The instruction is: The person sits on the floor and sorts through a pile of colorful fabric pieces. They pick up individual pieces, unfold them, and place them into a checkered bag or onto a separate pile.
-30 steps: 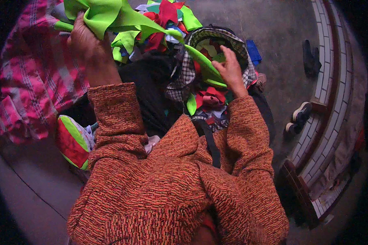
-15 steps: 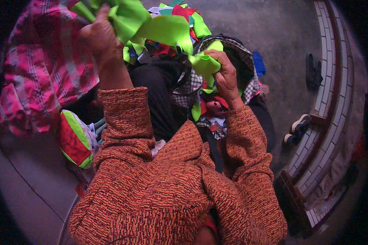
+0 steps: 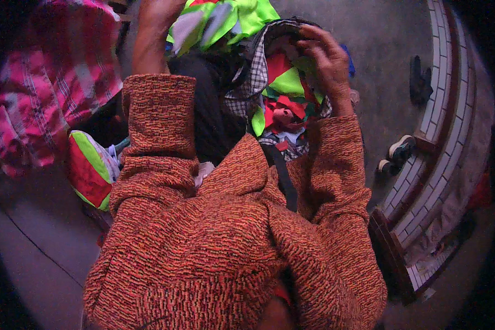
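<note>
My right hand [image 3: 325, 55] is raised over the right rim of a black-and-white checked cloth bag [image 3: 257, 66] in my lap. Its fingers are loosely curled and apart, with no cloth seen in them. Inside the bag lie lime green cloth pieces [image 3: 287, 83] and red cloth scraps [image 3: 286, 105], with a few white bits below. My left hand [image 3: 160, 7] reaches to the top edge, where its fingers are cut off. Next to it is a heap of lime green, white and grey cloth pieces [image 3: 220, 23].
Pink checked fabric [image 3: 49, 93] spreads at the left, above a red, green and white stitched item [image 3: 91, 170]. On the right, a pair of shoes [image 3: 399, 154] and a dark object [image 3: 421, 80] lie beside a white-tiled step [image 3: 443, 82]. Something blue [image 3: 347, 59] shows behind my right hand.
The lime green strip stretched between my hands has left my right hand. My left hand has moved up to the frame's edge; my right hand has risen and opened. More lime cloth covers the heap.
</note>
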The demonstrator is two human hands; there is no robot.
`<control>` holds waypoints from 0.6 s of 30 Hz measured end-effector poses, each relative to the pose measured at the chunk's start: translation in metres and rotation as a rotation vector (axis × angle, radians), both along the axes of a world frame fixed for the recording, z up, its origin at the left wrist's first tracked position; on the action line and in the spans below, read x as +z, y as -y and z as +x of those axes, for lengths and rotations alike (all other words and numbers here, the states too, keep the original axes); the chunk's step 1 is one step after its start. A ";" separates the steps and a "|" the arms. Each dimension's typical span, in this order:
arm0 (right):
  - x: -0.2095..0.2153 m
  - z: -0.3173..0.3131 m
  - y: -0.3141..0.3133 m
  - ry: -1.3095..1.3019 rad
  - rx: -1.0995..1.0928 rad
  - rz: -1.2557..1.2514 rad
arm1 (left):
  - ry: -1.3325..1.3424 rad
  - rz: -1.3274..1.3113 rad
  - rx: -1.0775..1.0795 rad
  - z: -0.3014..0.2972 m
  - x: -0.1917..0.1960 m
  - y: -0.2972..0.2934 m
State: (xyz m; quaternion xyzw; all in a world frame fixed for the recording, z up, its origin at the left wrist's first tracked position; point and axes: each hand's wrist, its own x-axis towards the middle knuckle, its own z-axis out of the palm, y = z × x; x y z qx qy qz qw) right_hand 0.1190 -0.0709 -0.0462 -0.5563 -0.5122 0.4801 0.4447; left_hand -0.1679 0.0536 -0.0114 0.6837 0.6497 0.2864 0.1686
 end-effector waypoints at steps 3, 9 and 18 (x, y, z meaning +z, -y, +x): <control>-0.027 0.026 -0.004 0.112 -0.159 -0.047 | 0.042 -0.058 -0.070 0.035 0.026 0.015; -0.145 0.053 0.021 0.390 -0.139 -0.279 | 0.171 0.007 -0.278 0.085 0.013 0.012; -0.237 0.010 0.061 0.756 -0.020 -0.351 | -0.040 -0.022 -0.565 0.136 0.010 0.051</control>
